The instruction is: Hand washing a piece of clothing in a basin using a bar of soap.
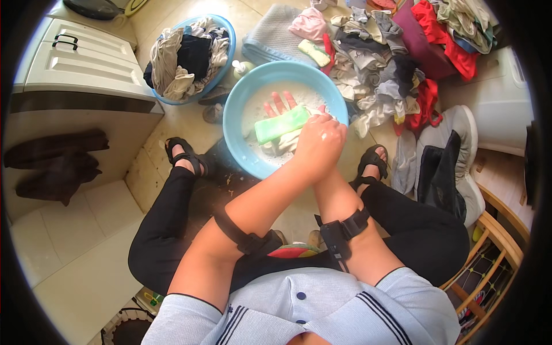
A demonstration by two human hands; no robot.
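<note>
A light blue plastic basin (241, 148) of cloudy, sudsy water stands on the floor between my feet. My left hand (321, 140), wet and curled, crosses over my right forearm and grips a whitish wet cloth (290, 141). Beyond the cloth, the spread fingers of my right hand (279, 104) point away from me. Its palm is hidden, so I cannot tell whether it grips anything. A pale green bar, likely laundry soap (282, 124), lies across the cloth and the base of those fingers.
Behind the basin stand a pump bottle (242, 69) and another blue basin (231, 43) heaped with clothes. A clothes pile (366, 56) lies at back right, beside a grey towel (271, 34). A white cabinet (86, 56) is at left, a wooden-framed rack (496, 241) at right.
</note>
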